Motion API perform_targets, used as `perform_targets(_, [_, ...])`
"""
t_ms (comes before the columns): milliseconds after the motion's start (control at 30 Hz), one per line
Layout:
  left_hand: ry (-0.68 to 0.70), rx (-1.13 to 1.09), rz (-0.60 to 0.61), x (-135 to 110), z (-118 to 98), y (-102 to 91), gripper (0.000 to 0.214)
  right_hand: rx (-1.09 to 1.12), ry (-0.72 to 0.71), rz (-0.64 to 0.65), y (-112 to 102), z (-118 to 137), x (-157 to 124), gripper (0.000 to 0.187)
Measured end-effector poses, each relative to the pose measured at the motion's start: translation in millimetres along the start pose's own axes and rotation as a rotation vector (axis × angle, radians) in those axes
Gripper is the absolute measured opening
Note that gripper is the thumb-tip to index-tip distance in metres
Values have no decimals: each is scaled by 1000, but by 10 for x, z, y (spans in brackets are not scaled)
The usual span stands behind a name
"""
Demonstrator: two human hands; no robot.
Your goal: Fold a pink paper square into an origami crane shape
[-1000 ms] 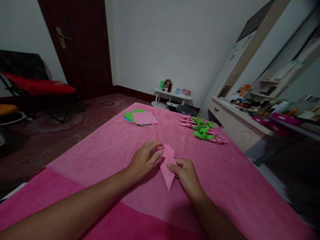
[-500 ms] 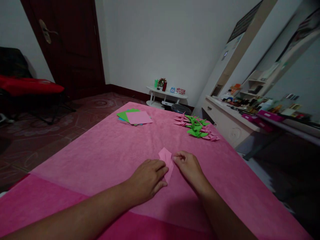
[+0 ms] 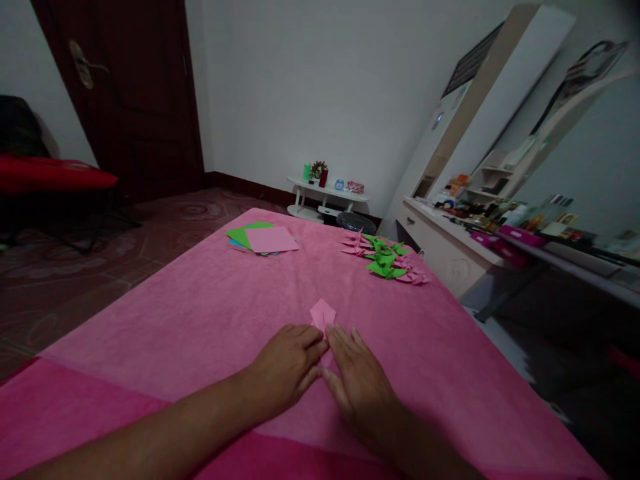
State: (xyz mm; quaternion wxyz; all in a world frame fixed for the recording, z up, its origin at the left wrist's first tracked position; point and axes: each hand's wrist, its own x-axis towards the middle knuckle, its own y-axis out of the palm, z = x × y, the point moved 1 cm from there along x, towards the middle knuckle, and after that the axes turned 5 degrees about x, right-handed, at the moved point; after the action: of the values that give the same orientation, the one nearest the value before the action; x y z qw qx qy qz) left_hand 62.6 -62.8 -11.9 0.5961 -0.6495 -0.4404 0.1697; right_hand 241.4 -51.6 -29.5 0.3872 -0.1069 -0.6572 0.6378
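Note:
A folded piece of pink origami paper [image 3: 323, 311] lies on the pink cloth, its pointed top showing beyond my fingers and its lower part mostly hidden under both hands. My left hand [image 3: 285, 363] holds its left side down with bent fingers pressed together. From the right, my right hand [image 3: 357, 380] lies over the paper's right side, fingers stretched out flat and pressing on it. The thumbs of the two hands nearly meet below the fold.
Square sheets of coloured paper [image 3: 273, 240] are stacked at the table's far left. Several pink and green folded paper cranes [image 3: 385, 257] sit at the far right. A pink cloth [image 3: 200, 320] covers the table. Beyond are a low white stand [image 3: 327, 189] and a cluttered dresser [image 3: 445, 233].
My right hand has moved left onto the paper, going from curled fingers beside it to flattened fingers on it. My left hand still holds the paper down. The view has shifted slightly.

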Motion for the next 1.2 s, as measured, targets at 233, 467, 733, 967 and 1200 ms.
perform_targets(233, [-26,13,12,-3,-3,26,27,86,167,107,-24,-161,385,56])
perform_targets(467, [-26,8,-7,-15,-24,1,31,163,59,133,-143,-231,248,64])
perform_targets(733, [-10,-2,3,-21,-3,29,39,259,-46,237,-222,-121,109,65])
perform_targets(967, [-34,-16,-13,-29,-23,23,23,260,-10,340,-58,-266,613,70])
perform_targets(1200, [-45,20,-27,-38,-32,78,27,332,-14,262,-208,-281,477,69])
